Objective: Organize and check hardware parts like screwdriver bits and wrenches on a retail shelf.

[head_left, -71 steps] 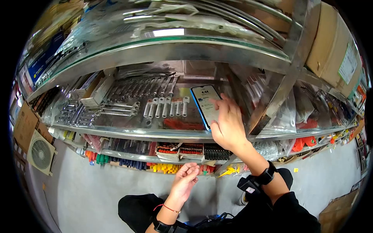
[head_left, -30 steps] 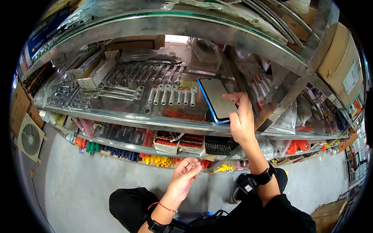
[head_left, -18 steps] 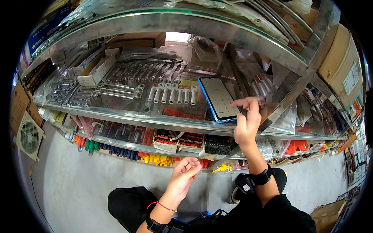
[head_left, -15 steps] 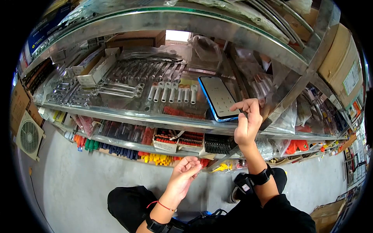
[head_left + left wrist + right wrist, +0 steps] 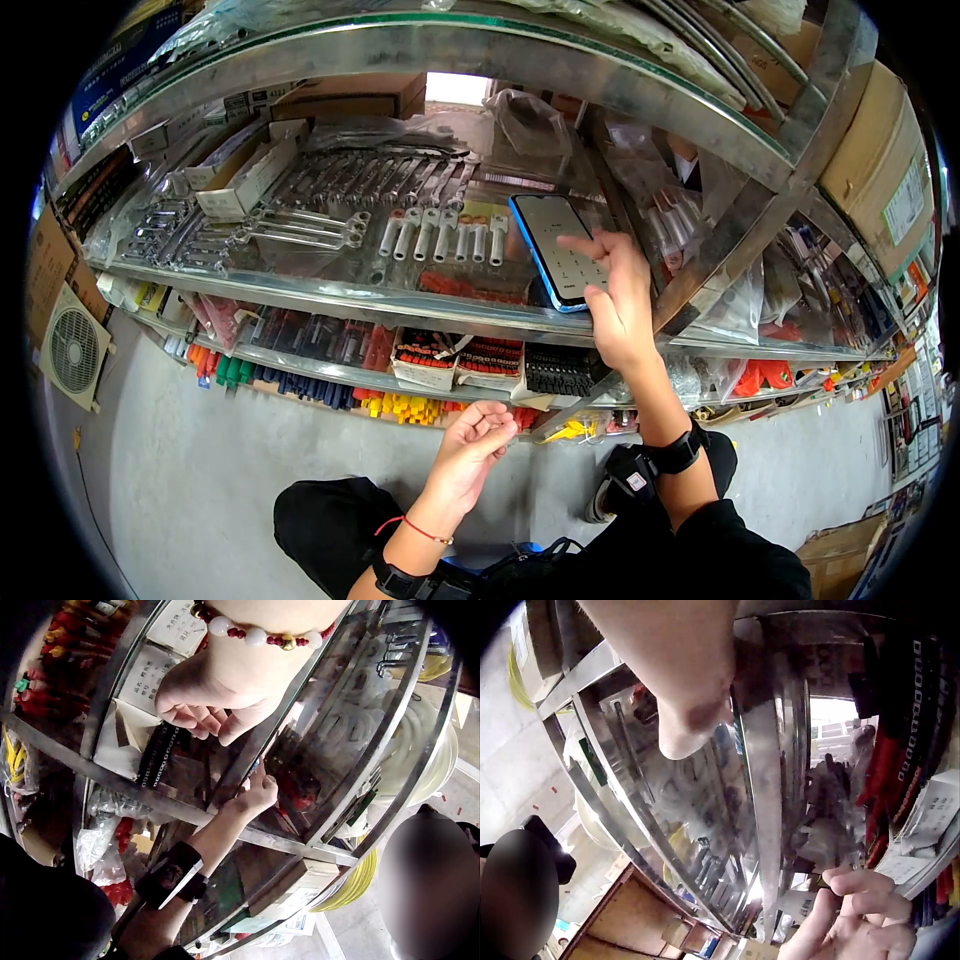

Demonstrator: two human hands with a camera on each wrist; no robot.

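A smartphone (image 5: 548,240) with a blue edge lies on the shelf, its lit screen showing a keypad. My right hand (image 5: 622,315) is over its right side, index finger pointing across the screen and thumb near the lower corner. Low in front of the shelves, my left hand (image 5: 467,455) hangs loosely curled and holds nothing. The left wrist view shows the left hand (image 5: 217,701) close up, with the right hand (image 5: 256,796) beyond it. In the right wrist view the phone is hidden behind the right hand (image 5: 684,724).
Left of the phone lie a row of metal lugs (image 5: 440,237) and several wrenches (image 5: 310,230). A steel post (image 5: 735,240) stands right of the right hand. Boxes of red and black items (image 5: 490,360) fill the shelf below. A person (image 5: 427,892) appears in the left wrist view.
The phone went from a lock screen, through a blank screen, to a keypad. My right hand drew back down and right, then came up and left over the screen. My left hand stayed put.
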